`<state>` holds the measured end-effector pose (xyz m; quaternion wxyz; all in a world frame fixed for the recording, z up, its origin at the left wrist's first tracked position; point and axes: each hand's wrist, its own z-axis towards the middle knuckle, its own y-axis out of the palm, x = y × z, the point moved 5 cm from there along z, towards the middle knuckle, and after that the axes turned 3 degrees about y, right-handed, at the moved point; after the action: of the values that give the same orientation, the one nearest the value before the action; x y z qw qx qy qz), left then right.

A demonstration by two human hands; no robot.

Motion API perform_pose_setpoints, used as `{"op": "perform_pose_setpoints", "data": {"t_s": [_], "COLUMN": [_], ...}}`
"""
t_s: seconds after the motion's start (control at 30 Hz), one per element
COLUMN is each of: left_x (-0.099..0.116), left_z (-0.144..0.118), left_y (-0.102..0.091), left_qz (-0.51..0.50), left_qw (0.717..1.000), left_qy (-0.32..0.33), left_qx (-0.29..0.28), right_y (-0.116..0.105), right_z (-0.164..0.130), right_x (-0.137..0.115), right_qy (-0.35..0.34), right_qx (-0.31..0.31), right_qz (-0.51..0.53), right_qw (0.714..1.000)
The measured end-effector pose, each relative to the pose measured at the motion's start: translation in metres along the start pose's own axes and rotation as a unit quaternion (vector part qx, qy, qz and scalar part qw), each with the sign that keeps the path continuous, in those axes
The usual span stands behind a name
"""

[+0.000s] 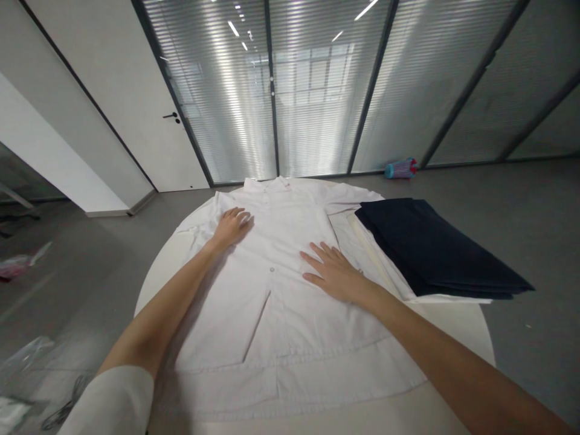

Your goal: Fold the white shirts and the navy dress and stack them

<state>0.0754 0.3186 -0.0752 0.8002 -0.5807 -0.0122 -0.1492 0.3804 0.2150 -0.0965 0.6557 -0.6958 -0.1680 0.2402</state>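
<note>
A white button-front coat lies spread on a round white table, its collar at the far edge and its hem toward me. My left hand rests on the coat's upper left part, fingers stretched out and partly bent at the tips. Lying flat on the right front, my right hand has its fingers spread. Neither hand grips the cloth. A button shows between the hands, and a slanted pocket edge runs below it.
Folded dark navy cloth lies on white folded fabric at the table's right, overhanging the edge. The round table shows its rim there. A blue and pink basket sits by the glass partition. Cables and plastic bags lie on the floor at left.
</note>
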Motion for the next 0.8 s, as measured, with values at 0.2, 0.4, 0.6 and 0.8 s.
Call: {"op": "perform_pose_setpoints", "data": {"t_s": [0.2,0.4,0.6,0.8], "left_x": [0.093,0.16,0.154,0.149], "left_z": [-0.077,-0.204,-0.238,-0.241], "left_y": [-0.056,-0.095,-0.089,-0.088], "left_qz": [-0.18,-0.136,-0.034,0.018], "left_qw": [0.957,0.888,0.908,0.913], "left_qy": [0.181,0.345,0.355,0.348], "left_qx": [-0.138,-0.272,-0.219,-0.214], "right_y": [-0.028,-0.034,-0.025,-0.028], "right_z": [-0.009,-0.042,-0.05,-0.049], "right_x": [-0.027,-0.093,-0.108,-0.107], "right_qy": [-0.079,-0.319,-0.331,-0.326], "right_qx": [0.108,-0.04,-0.068,-0.07], "right_qz": [0.02,0.148,0.127,0.135], "right_qw": [0.991,0.935,0.933,0.933]}}
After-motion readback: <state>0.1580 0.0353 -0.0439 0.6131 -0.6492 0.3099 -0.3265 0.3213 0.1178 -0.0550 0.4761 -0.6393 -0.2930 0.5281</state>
